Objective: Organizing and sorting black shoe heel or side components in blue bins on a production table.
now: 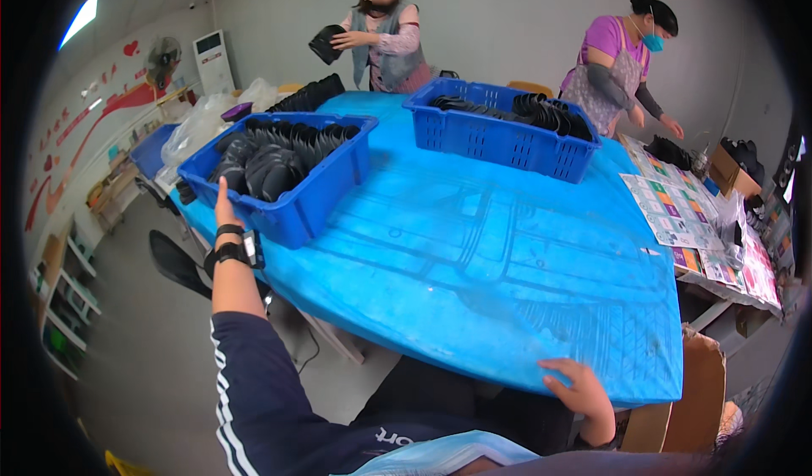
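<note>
My left hand [227, 205] is at the near left corner of a blue plastic crate [326, 193]. One digit stretches up along the rim, and the others are mostly hidden against the crate's side. Inside the crate stand rows of black curved, pad-like pieces [275, 167], some with a grey sheen. My right hand [582, 391] is at the near edge of the table, fingers apart and holding nothing. A bright blue cover [474, 265] with crease marks lies over the table.
A second blue crate [507, 150] with similar black pieces stands at the far right. Across the table one person [393, 45] holds a black item; another [613, 70] works by a side table [677, 214]. Cardboard [698, 383] stands near the right corner, a dark chair [178, 260] at left.
</note>
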`<state>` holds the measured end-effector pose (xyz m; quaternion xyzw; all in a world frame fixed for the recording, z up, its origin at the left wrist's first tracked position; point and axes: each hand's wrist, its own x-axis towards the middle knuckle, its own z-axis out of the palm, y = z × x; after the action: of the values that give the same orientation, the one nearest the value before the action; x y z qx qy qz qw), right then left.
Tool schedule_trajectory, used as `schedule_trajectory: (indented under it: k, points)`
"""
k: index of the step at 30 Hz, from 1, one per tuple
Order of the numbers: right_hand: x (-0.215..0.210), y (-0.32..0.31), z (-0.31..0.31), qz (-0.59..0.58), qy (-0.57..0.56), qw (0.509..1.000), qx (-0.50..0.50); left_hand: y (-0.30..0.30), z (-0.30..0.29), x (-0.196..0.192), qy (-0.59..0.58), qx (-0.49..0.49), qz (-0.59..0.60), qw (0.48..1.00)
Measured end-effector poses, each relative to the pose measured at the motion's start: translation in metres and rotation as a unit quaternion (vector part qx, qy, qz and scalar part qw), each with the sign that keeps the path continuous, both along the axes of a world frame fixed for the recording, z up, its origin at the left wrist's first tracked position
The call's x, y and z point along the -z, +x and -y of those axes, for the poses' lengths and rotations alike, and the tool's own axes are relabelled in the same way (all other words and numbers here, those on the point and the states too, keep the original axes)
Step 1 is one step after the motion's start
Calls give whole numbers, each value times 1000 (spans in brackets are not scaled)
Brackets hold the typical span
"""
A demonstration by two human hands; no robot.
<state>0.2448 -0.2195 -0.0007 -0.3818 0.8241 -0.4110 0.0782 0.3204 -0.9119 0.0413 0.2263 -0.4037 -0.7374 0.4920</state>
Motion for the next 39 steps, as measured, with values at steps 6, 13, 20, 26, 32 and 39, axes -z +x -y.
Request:
schedule_trajectory:
  k: [6,13,20,26,32,39]
  points:
    - [10,-12,3,6,-17,998,66,-6,96,37,-60,-86,147,984]
    - [2,-37,20,37,41,992,118,-93,55,36,-33,-201,128,971]
    - [-20,-25,18,47,62,989,129,-116,73,24,-10,-213,261,941]
    - [-7,6,-24,2,22,984,174,-120,111,46,-47,-224,265,937]
    - [0,28,-53,-7,25,979,204,-147,-32,27,-150,-229,331,903]
    - [23,18,-23,-251,204,925,201,-203,-50,20,-132,-258,320,902]
